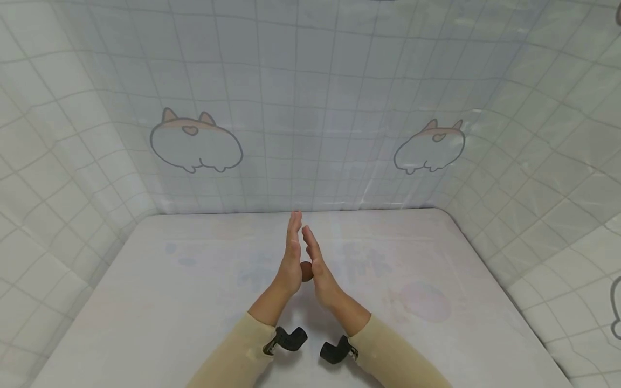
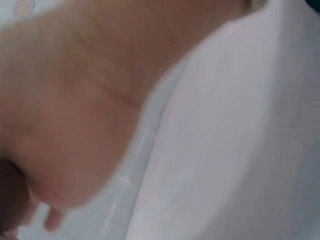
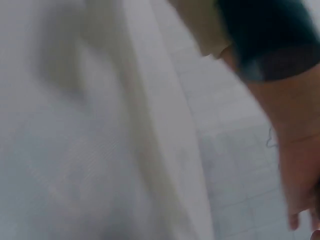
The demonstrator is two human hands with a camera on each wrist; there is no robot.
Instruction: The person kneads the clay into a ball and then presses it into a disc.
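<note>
Between the two palms sits a small brown ball (image 1: 306, 271), seen over the middle of the table. The left hand (image 1: 291, 263) presses it from one side with its fingers straight and pointing away. From the other side the right hand (image 1: 324, 276) presses against it, fingers also straight and slanting towards the left fingertips. Part of the ball is hidden behind the hands. In the left wrist view the ball (image 2: 11, 196) shows dark at the lower left beside the palm. The right wrist view catches the right hand (image 3: 300, 167) at its right edge.
Under the hands spreads a pale table (image 1: 194, 302) with faint coloured prints. White grid-patterned curtains (image 1: 320, 108) with cartoon animal drawings surround it at the back and both sides. Black camera mounts (image 1: 291, 339) stick out inward from both sleeved wrists.
</note>
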